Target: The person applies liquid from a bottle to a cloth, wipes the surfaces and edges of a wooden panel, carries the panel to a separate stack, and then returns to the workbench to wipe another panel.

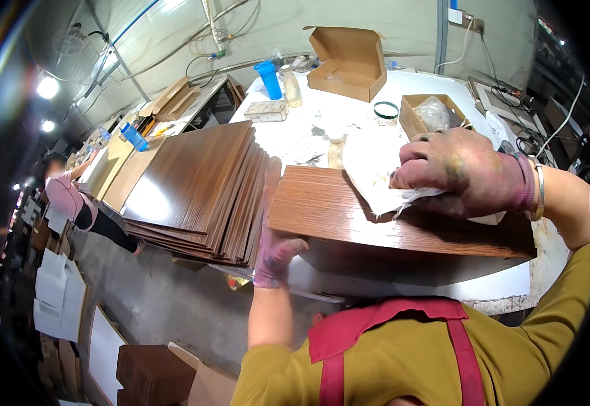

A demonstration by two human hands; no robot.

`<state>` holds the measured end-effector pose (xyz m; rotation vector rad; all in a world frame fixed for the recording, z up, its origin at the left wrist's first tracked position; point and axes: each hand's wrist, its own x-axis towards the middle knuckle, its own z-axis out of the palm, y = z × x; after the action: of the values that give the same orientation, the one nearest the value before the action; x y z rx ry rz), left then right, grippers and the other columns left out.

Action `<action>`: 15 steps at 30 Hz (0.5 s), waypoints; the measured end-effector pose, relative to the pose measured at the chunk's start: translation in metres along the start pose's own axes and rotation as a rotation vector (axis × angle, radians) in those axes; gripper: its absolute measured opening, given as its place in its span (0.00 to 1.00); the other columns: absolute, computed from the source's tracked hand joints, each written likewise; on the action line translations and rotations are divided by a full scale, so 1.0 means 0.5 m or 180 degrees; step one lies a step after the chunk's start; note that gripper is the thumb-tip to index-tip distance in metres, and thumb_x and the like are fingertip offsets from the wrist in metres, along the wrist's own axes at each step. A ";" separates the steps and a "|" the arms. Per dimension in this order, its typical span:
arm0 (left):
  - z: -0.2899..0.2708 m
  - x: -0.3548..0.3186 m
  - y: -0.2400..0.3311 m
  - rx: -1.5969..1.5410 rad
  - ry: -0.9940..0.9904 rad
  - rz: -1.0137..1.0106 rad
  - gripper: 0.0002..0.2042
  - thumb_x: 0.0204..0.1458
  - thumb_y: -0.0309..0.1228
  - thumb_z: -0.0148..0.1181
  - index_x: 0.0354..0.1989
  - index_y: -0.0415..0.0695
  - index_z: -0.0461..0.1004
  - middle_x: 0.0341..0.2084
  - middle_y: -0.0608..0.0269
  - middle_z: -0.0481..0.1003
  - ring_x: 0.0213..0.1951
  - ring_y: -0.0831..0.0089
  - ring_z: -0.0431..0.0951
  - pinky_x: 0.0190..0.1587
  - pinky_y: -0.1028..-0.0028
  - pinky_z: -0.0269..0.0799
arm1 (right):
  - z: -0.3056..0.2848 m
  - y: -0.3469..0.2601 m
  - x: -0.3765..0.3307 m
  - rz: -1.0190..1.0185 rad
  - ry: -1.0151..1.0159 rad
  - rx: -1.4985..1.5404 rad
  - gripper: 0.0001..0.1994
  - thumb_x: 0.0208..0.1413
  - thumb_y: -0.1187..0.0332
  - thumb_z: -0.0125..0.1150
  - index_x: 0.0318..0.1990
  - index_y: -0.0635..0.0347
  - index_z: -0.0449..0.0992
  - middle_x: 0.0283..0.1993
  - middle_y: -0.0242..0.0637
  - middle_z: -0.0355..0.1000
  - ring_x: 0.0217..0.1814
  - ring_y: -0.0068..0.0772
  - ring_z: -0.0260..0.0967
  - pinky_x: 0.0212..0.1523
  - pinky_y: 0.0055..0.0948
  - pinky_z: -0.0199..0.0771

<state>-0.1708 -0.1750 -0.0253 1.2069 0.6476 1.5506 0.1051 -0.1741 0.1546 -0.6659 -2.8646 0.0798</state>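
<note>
If the left hand (274, 254), spread against its left end, slackens, the wooden box (389, 206) could skid under a push and knock the stack of boards (186, 183) left of it. Grit in the white cloth (376, 166), clutched by the right hand (457, 169) on the box's top, could scratch the finish. Behind the box rises a pale wall (413, 30); beneath it is a white table (427, 82); beyond it stand an open carton (345, 81) and a blue cup (268, 80).
</note>
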 end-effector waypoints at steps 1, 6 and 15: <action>-0.011 0.000 -0.009 0.0031 -0.0002 -0.0108 0.49 0.23 0.29 0.62 0.65 0.39 0.51 0.48 0.64 0.66 0.50 0.72 0.65 0.53 0.73 0.63 | 0.003 0.000 0.011 -0.0134 0.0123 -0.0041 0.11 0.44 0.70 0.63 0.37 0.56 0.73 0.34 0.39 0.69 0.38 0.46 0.70 0.38 0.40 0.71; 0.008 0.027 -0.012 -0.0186 -0.0073 -0.0271 0.50 0.29 0.32 0.68 0.66 0.41 0.49 0.51 0.62 0.66 0.52 0.71 0.65 0.55 0.71 0.63 | 0.047 0.031 0.204 -0.0008 0.0229 -0.0205 0.15 0.45 0.70 0.56 0.43 0.58 0.78 0.38 0.46 0.75 0.45 0.48 0.73 0.43 0.42 0.72; -0.017 0.055 -0.028 -0.0352 -0.0268 -0.0456 0.44 0.38 0.29 0.71 0.66 0.40 0.51 0.52 0.59 0.67 0.49 0.72 0.71 0.48 0.72 0.71 | -0.040 0.010 0.205 0.0549 -0.0048 0.0102 0.17 0.51 0.57 0.60 0.46 0.54 0.77 0.42 0.42 0.76 0.49 0.43 0.73 0.49 0.39 0.72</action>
<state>-0.1725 -0.1435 -0.0302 1.1124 0.5732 1.3907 0.0216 -0.1242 0.1924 -0.9083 -2.8076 0.1563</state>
